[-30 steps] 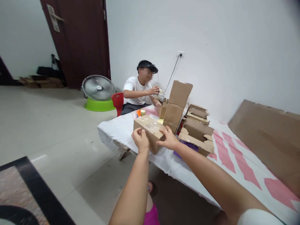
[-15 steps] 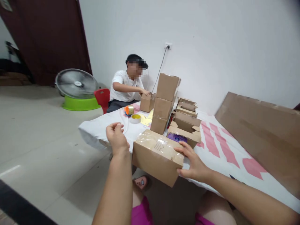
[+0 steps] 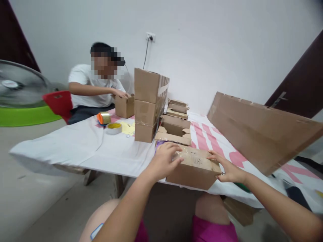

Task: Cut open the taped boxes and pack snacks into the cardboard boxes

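A closed cardboard box (image 3: 194, 174) with clear tape and printed marks on top sits at the table's near edge. My right hand (image 3: 230, 170) grips its right end, fingers on the top and thumb lower at the side. Over the left end lies my left hand (image 3: 164, 161), its fingers bent onto the top edge; where the fingertips press is partly hidden. Just behind this box is an open cardboard box (image 3: 174, 129), and something purple (image 3: 159, 144) shows by my left hand.
Left of the open box rises a stack of closed boxes (image 3: 145, 112). Tape rolls (image 3: 114, 128) lie on the white cloth (image 3: 73, 148). A person (image 3: 88, 87) at the far left handles a small box (image 3: 124, 107). A large cardboard sheet (image 3: 257, 131) leans at the right.
My view has swung right and closer to the table. The box has shifted onto the table edge, and my left hand has come from the air onto its left end.
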